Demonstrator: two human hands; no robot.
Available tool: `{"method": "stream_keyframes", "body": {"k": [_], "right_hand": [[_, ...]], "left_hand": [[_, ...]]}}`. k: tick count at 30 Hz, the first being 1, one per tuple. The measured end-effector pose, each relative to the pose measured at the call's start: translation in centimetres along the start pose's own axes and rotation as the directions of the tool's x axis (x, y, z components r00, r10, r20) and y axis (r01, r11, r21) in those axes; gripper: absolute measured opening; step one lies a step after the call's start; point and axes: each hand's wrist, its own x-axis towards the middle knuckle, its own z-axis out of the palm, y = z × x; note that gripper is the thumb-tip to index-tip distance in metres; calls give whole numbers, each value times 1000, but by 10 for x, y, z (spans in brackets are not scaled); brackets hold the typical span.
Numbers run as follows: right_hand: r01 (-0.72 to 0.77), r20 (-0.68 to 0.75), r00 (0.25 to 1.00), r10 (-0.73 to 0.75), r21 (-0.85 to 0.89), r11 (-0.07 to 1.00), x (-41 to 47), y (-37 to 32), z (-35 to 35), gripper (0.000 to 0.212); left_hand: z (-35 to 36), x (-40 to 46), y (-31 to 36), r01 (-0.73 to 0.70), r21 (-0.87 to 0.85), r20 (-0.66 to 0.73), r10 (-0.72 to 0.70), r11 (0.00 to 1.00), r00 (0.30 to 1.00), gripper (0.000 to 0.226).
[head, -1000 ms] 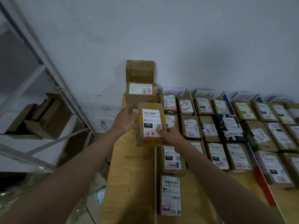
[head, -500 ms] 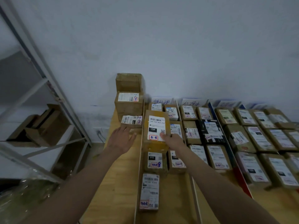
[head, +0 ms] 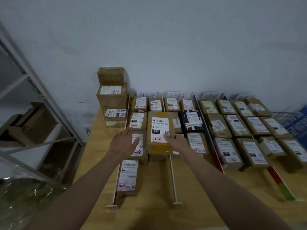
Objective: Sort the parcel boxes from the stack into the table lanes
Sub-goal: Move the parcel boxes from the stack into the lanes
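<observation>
My right hand (head: 177, 141) grips a brown parcel box (head: 159, 130) with a white label marked 15H and a red stamp, thumb on the label's lower right corner. The box is raised over the boxes in the leftmost lane. My left hand (head: 123, 143) hovers beside it with fingers spread, above a labelled box (head: 139, 147) lying in that lane, holding nothing. The stack of parcel boxes (head: 113, 98) stands against the wall at the table's far left corner. Thin white dividers (head: 172, 176) split the wooden table (head: 191, 205) into lanes.
Lanes to the right hold several labelled boxes, including a black one (head: 192, 121). Another box (head: 127, 177) lies near the front of the left lane. A metal shelf rack (head: 38, 113) with cardboard stands left of the table. Handwritten lane signs (head: 147, 95) lean on the wall.
My left hand let go of the box and moved away to its left. My right hand alone carried the box right and forward from the stack to above the lane.
</observation>
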Motion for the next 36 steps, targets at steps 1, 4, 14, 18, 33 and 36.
{"method": "stream_keyframes", "body": {"k": [1, 4, 14, 18, 33, 36], "right_hand": [[-1, -12, 1000, 1, 1, 1000, -2, 5, -6, 49], [-18, -54, 998, 19, 12, 1000, -8, 18, -25, 48], [-78, -156, 983, 102, 156, 985, -33, 47, -73, 38], [-95, -206, 970, 125, 149, 984, -40, 66, -103, 41], [-28, -267, 962, 58, 118, 993, -3, 166, -281, 34], [-16, -249, 967, 57, 163, 987, 11, 189, -322, 40]], "left_hand": [[0, 1, 8, -16, -2, 2, 16, 1000, 1000, 53], [0, 5, 29, -59, 9, 20, 59, 998, 998, 54], [19, 12, 90, -169, -27, 43, 171, 985, 984, 56], [23, 16, 125, -242, 2, 51, 242, 970, 969, 55], [74, 22, 313, -250, 36, 63, 248, 967, 967, 56], [91, 16, 359, -200, 28, 49, 199, 979, 979, 54]]}}
